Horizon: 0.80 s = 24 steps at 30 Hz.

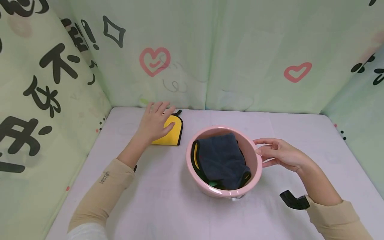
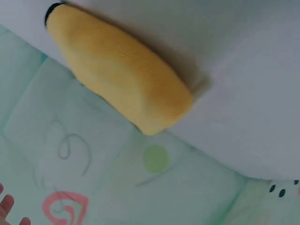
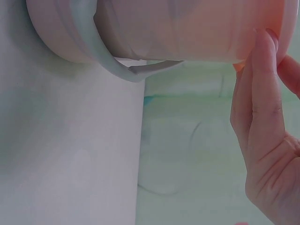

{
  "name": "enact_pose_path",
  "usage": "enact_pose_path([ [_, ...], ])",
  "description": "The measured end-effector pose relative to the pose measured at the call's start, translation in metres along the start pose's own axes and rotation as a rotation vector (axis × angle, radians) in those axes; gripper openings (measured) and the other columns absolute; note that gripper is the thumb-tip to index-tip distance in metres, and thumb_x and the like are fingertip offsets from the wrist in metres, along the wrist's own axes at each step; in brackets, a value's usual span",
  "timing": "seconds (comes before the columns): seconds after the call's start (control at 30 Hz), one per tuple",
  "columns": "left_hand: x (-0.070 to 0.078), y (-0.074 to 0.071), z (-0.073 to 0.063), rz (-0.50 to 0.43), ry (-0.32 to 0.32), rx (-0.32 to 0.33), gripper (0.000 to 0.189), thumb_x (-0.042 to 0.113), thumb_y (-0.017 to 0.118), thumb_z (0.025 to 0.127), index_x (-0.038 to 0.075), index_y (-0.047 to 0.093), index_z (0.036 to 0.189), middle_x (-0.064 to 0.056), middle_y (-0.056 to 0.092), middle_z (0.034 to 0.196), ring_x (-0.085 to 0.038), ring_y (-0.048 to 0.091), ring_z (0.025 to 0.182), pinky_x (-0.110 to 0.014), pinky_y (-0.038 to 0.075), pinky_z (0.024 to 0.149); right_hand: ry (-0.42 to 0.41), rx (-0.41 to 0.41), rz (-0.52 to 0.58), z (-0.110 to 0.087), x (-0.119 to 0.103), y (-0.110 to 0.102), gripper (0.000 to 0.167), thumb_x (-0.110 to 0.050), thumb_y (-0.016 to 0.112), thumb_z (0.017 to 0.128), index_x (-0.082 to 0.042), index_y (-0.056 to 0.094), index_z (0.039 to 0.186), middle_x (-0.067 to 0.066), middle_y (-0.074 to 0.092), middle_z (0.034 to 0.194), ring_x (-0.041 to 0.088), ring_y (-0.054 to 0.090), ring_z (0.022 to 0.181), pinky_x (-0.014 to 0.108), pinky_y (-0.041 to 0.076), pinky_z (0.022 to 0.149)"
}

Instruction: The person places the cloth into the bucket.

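A yellow cloth (image 1: 173, 134) with black edging and a black corner loop lies left of the bucket, near the table's back edge. My left hand (image 1: 156, 121) is spread over it, covering part of it in the head view. From the left wrist the yellow cloth (image 2: 122, 70) looks bulged, with fingertips (image 2: 6, 204) in the corner. A pink bucket (image 1: 196, 176) holds a folded dark blue cloth (image 1: 222, 160) with black trim; yellow and green bits show beneath. My right hand (image 1: 282, 154) pinches the bucket's right rim, thumb on the edge and fingers outside.
The bucket's pale handle (image 3: 117, 70) hangs down along its side. A whitish table cover (image 1: 156, 200) spreads under everything. Printed light green curtains (image 1: 249, 50) stand at the back and both sides. A black strap piece (image 1: 295, 200) juts from the right wrist.
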<state>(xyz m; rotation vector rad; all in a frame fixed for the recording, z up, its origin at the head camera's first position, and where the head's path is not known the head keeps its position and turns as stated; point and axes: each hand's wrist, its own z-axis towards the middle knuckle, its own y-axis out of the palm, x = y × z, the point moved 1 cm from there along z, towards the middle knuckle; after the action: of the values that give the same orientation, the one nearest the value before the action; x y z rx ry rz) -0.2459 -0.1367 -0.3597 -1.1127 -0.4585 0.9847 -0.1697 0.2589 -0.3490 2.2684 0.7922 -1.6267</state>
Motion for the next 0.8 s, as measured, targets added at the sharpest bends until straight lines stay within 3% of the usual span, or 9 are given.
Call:
enact_pose_path([
  [0.17, -0.013, 0.020, -0.015, 0.020, -0.091, -0.113, 0.053, 0.040, 0.053, 0.086, 0.015, 0.042, 0.131, -0.012, 0.038, 0.135, -0.030, 0.032, 0.122, -0.051, 0.023, 0.103, -0.006, -0.006, 0.002, 0.000, 0.000, 0.000, 0.028, -0.010, 0.054, 0.091, -0.011, 0.049, 0.119, 0.000, 0.069, 0.093, 0.019, 0.066, 0.082, 0.037, 0.055, 0.072],
  [0.4, -0.024, 0.049, -0.034, 0.008, -0.154, -0.297, 0.062, 0.047, 0.048, 0.086, 0.017, 0.034, 0.139, -0.013, 0.031, 0.142, -0.032, 0.028, 0.127, -0.053, 0.019, 0.103, -0.008, -0.005, -0.002, 0.000, 0.000, 0.000, 0.028, -0.011, 0.054, 0.091, -0.011, 0.050, 0.118, 0.000, 0.068, 0.094, 0.019, 0.066, 0.083, 0.037, 0.055, 0.073],
  [0.8, -0.029, 0.077, -0.058, -0.089, -0.219, -0.461, 0.066, 0.049, 0.049, 0.084, 0.018, 0.032, 0.139, -0.015, 0.028, 0.143, -0.035, 0.026, 0.128, -0.059, 0.012, 0.106, -0.021, -0.012, 0.005, 0.000, 0.001, -0.001, 0.024, -0.010, 0.054, 0.091, -0.019, 0.053, 0.113, 0.000, 0.068, 0.093, 0.019, 0.066, 0.081, 0.037, 0.055, 0.072],
])
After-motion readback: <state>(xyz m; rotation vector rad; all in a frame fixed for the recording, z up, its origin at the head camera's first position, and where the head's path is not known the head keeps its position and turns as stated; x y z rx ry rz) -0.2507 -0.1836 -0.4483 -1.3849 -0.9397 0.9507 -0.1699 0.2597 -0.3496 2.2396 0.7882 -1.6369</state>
